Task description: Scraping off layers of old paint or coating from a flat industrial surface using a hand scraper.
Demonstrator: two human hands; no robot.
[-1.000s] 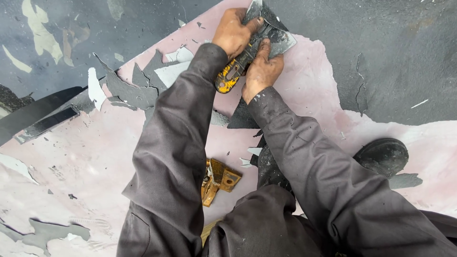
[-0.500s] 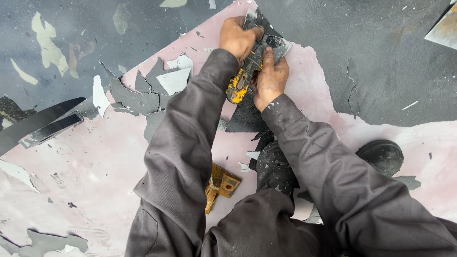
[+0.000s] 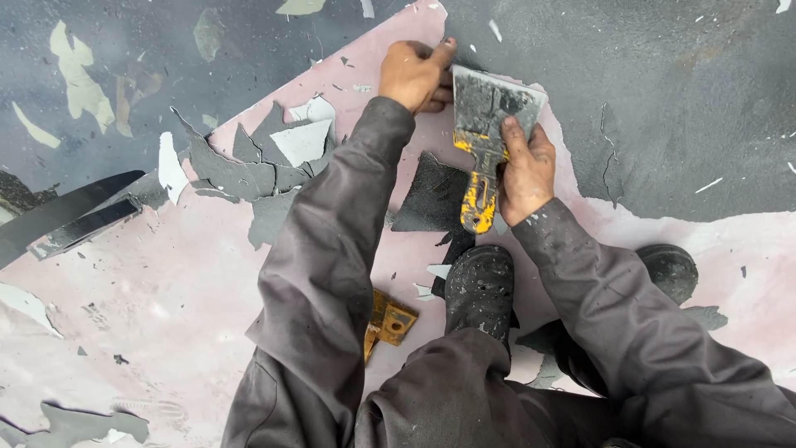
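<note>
- Floor (image 3: 124, 290): pale pink bare surface running diagonally across the view, dusty and scuffed.
- Dark grey coating (image 3: 663, 99): still covering the upper part of the floor, cracked near its ragged edge.
- Loose grey flakes (image 3: 240, 166): peeled pieces lying in a heap on the pink area, some showing white undersides.
- Dark flat strip (image 3: 75, 220): lying at the left edge.
- Light: even and diffuse, without hard shadows.
</note>
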